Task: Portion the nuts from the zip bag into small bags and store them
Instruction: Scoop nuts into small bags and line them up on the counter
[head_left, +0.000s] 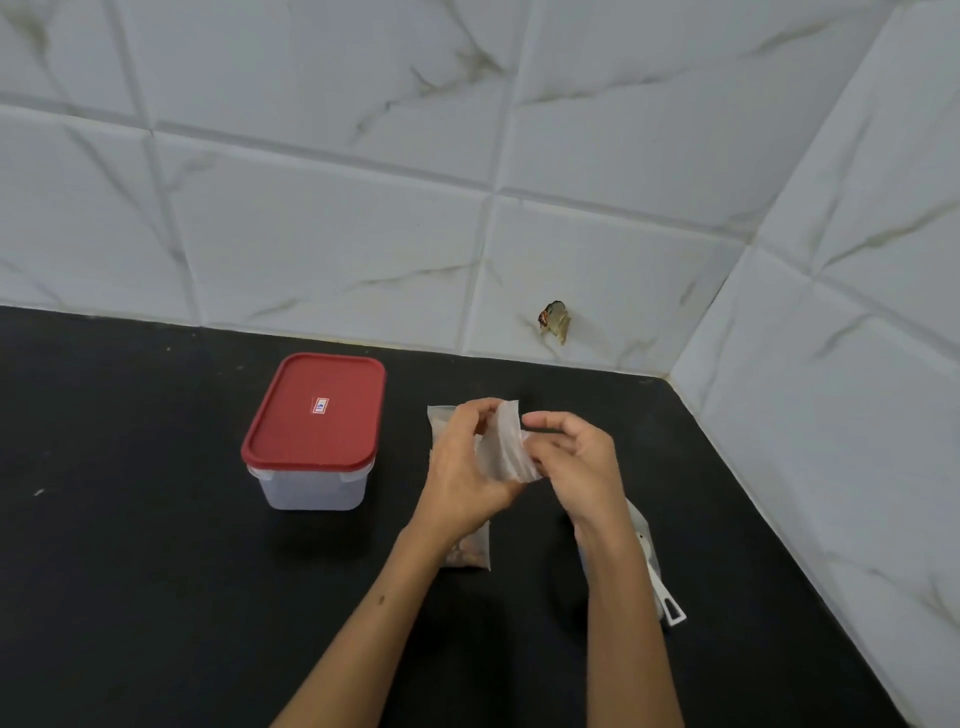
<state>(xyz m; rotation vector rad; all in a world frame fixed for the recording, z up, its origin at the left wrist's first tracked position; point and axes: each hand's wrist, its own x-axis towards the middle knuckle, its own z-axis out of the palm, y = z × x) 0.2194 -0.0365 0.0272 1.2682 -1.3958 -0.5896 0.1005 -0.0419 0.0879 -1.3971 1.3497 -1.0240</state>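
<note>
Black countertop (156, 597) fills the lower frame under marbled white tiles (322, 218). Left of centre stands a clear box with a red lid (317, 410). At centre, the left hand (467, 462) and right hand (571, 462) pinch a small translucent bag (506, 441), upright, above the nut-filled zip bag (467, 553) lying lengthwise top-to-bottom.
</note>
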